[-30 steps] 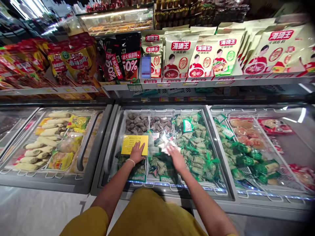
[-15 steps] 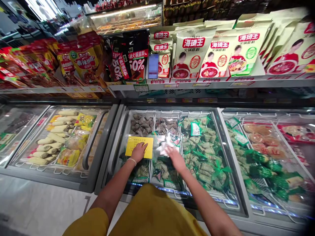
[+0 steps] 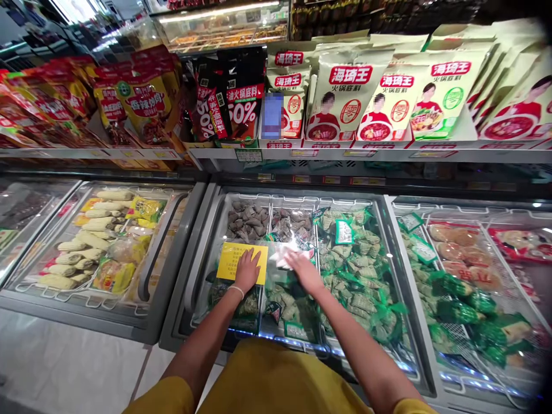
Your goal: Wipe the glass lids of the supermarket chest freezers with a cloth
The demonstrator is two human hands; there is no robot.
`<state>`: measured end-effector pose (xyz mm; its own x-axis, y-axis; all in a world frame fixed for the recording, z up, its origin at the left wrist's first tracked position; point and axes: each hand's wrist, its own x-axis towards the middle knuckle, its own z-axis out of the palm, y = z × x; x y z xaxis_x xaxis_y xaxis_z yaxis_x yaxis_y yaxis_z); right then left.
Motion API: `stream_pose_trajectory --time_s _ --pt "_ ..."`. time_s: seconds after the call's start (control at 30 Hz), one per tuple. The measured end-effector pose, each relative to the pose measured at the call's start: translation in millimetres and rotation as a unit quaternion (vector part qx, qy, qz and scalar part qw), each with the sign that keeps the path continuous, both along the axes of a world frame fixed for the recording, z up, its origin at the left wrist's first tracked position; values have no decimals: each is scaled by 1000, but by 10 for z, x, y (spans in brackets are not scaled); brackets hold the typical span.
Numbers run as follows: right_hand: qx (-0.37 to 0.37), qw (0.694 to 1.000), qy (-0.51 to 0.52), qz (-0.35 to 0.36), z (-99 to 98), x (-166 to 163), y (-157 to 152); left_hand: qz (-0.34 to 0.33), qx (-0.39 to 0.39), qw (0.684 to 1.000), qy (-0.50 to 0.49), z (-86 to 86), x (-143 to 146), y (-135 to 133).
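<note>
Left hand (image 3: 248, 270) flat, fingers spread and grasping nothing, on the yellow rectangular printed card (image 3: 228, 265) at the grey-framed clear freezer lid (image 3: 204, 247); right hand (image 3: 307, 271) beside it, fingers extended over a crumpled white cloth or tissue (image 3: 282, 256) — pressing or pinching, cannot tell. Cloth lies mid-lid, just right of the card, above leaf-wrapped bundles in green netting (image 3: 357, 299). Judged under way, not complete: cloth in use, lid's outer parts away from it — portion done unreadable.

Left hand (image 3: 247, 272) on yellow sign (image 3: 228, 261); right hand (image 3: 306, 271) on cloth (image 3: 283, 253).
</note>
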<state>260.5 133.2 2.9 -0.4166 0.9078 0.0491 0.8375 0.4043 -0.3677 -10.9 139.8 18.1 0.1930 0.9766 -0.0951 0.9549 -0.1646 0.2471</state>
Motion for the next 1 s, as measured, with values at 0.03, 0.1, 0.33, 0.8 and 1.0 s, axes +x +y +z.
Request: stream_pose_trajectory --time_s 0.03,0.1,0.33,0.8,1.0 --pt "8 999 -1 -54 18 184 84 2 2 1000 -2 -1 2 13" --pt "27 983 2 -180 33 407 205 11 6 1000 -2 0 16 35" --pt "33 993 27 -109 -134 -537 14 26 -4 1000 4 57 71 98" --pt "51 966 44 -250 -52 -321 488 39 8 999 -8 20 68 88" --pt "18 1000 24 -2 -39 -463 477 41 15 999 -10 -10 66 84"
